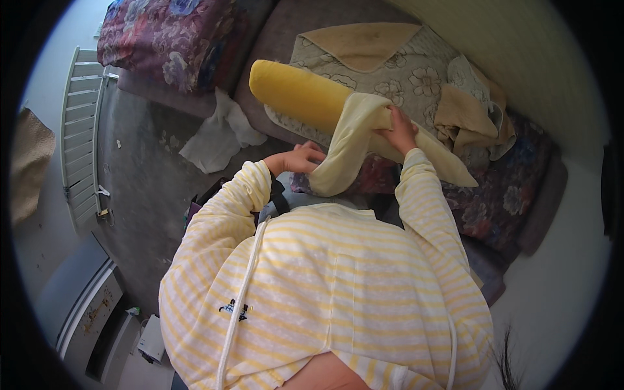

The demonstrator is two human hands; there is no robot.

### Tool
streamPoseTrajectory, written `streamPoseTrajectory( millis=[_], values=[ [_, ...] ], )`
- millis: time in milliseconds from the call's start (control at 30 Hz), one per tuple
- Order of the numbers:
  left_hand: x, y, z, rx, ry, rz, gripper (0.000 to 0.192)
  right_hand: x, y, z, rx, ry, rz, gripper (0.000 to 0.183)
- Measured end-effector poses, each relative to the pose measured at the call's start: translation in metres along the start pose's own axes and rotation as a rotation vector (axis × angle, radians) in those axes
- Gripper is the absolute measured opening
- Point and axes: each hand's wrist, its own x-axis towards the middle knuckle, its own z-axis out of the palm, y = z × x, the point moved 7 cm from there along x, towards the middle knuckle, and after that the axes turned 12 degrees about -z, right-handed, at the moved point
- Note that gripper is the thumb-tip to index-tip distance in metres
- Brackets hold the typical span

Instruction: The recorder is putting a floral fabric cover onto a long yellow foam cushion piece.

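Observation:
A long plush pillow, bright yellow at its rounded left end, lies across the sofa bed in front of me. Pale cream cloth flaps come off its right half, much like a peeled banana. One cream flap hangs in a loop toward my lap; another tapers to a point at the right. My left hand pinches the lower left edge of the hanging flap, its fingertips partly hidden behind the cloth. My right hand grips the cream cloth near the pillow's middle, thumb to the left. Beneath the pillow is a quilted floral pad with tan corners turned over.
A folded floral blanket lies at the far left, with a white cloth draped near the grey floor. A crumpled tan cloth sits to the right, beside the wall. A white slatted rail stands at the left.

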Motion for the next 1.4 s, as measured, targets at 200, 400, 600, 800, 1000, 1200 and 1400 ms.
streamPoseTrajectory(
  millis=[200, 400, 600, 800, 1000, 1200, 1400],
  values=[
    [-0.002, -0.048, 0.036, -0.997, 0.053, 0.006, 0.036, 0.005, -0.004, -0.007, 0.019, -0.03, 0.018, 0.071],
    [-0.012, -0.071, 0.027, -1.317, 0.324, -0.097, 0.03, -0.025, -0.01, 0.003, -0.014, 0.115, -0.059, 0.069],
    [-0.022, -0.061, 0.014, -1.491, 0.459, -0.093, 0.036, -0.043, -0.032, 0.009, -0.036, 0.098, -0.089, 0.074],
    [-0.009, -0.081, 0.013, -1.418, 0.455, -0.081, 0.036, -0.015, -0.036, -0.001, 0.101, -0.093, -0.133, 0.079],
    [-0.087, -0.045, -0.073, -0.287, 1.178, -0.286, 0.04, -0.024, -0.03, 0.0, 0.19, -0.048, -0.087, 0.077],
    [-0.103, -0.013, -0.161, 0.369, 1.187, -0.242, 0.066, -0.05, -0.046, -0.003, -0.049, -0.022, 0.055, 0.062],
    [-0.064, -0.043, -0.174, 0.342, 0.831, -0.148, 0.051, -0.092, -0.082, -0.044, -0.195, 0.474, -0.127, 0.034]
  ],
)
